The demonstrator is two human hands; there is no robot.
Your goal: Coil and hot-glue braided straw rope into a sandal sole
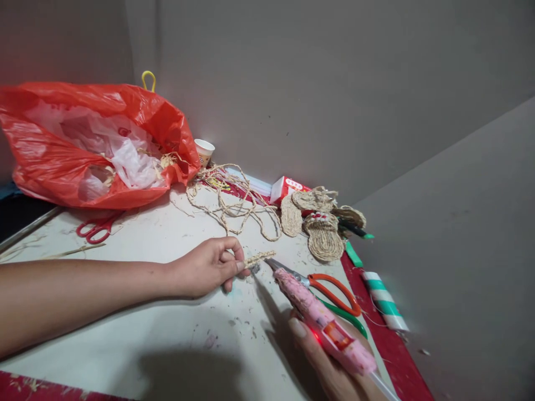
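Observation:
My left hand [215, 267] pinches a short piece of braided straw cord [261, 258] between thumb and fingers, its end pointing right. In my right hand [330, 362] is a pink hot glue gun [315, 312], with a clear glue stick [383, 385] out of its back and a red light glowing on its side. Its nozzle is close to the cord's tip; I cannot tell if they touch. Scissors [334, 289] with one orange and one green handle lie just beyond the gun. A loose tangle of straw cord [234, 209] lies behind my left hand.
A red plastic bag [45, 161] with white plastic and straw stands back left, red scissors [95, 228] before it. A paper cup [204, 150], a red-white box [286, 189] and small woven straw slippers [324, 236] line the back. A green-white striped roll [384, 301] lies right, by the grey wall.

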